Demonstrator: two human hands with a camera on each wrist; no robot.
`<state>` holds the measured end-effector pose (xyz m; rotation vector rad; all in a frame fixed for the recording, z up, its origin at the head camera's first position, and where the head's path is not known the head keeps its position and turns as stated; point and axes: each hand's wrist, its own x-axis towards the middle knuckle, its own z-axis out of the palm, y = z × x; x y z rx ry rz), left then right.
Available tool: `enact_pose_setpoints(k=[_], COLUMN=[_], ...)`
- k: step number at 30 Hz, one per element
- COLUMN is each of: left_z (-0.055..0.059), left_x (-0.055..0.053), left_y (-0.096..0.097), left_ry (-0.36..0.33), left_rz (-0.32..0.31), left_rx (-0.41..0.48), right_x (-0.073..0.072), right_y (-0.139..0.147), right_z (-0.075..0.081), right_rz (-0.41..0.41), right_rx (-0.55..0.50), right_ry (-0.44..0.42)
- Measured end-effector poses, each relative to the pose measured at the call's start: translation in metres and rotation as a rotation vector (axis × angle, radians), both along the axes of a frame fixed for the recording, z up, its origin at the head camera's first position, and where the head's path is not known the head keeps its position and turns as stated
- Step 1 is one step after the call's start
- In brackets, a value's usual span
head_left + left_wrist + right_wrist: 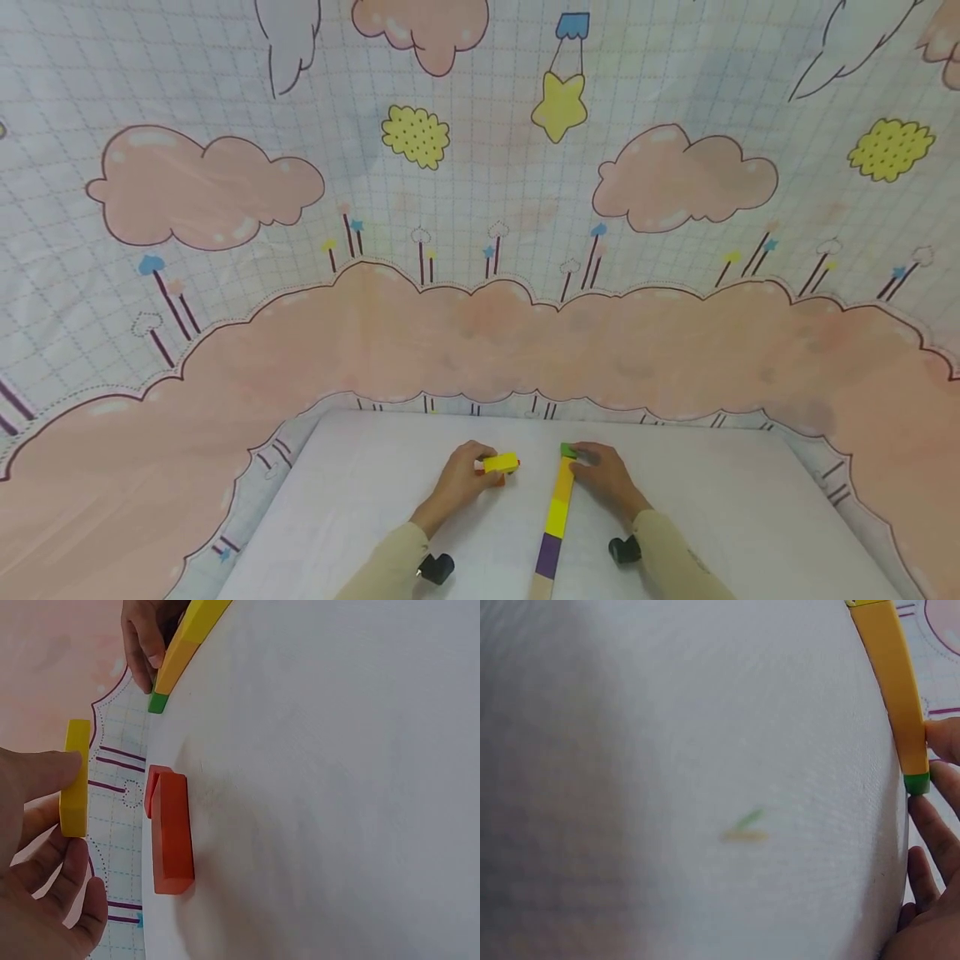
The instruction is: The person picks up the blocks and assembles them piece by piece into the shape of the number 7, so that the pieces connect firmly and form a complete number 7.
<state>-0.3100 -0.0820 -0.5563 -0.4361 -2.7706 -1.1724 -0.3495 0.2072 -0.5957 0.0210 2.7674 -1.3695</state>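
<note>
My left hand [459,482] pinches a yellow block [74,778] between thumb and fingers, raised over the white table. Below it lie an orange-red block [172,834] and a smaller red block [156,787], partly hidden behind it. My right hand [606,477] is at the far end of a straight row of blocks. Its thumb touches the side of the orange block [891,682], and other fingertips rest against the small green block [916,784] at the row's end. Nearer along the row come a yellow block [557,518], a purple block [548,556] and a tan block [541,587].
The white tabletop [330,517] ends at a far edge just beyond both hands. Behind it hangs a cloth [480,342] printed with clouds and stars. Dark wrist devices show beside the left sleeve [390,558] and the right sleeve [675,554].
</note>
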Motion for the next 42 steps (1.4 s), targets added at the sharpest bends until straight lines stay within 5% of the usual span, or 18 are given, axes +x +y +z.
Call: enact_pose_setpoints(k=[4,19,30,42], left_z=[0.002,0.001,0.0,-0.004], left_x=[-0.004,-0.018,-0.028,-0.036], left_y=[0.006,0.033,0.053,0.065], left_ry=[0.023,-0.047,-0.015,-0.078], left_rz=[-0.02,0.061,0.083,0.132], left_rx=[0.023,0.061,-0.036,-0.034], right_x=[0.001,0.002,0.001,0.002], right_y=[-0.001,-0.001,-0.001,-0.002], right_z=[0.001,0.0,-0.002,-0.001], right_rz=[0.004,-0.002,-0.003,-0.005], right_rx=[-0.002,0.022,0.013,0.0], right_ry=[0.014,0.013,0.012,0.014])
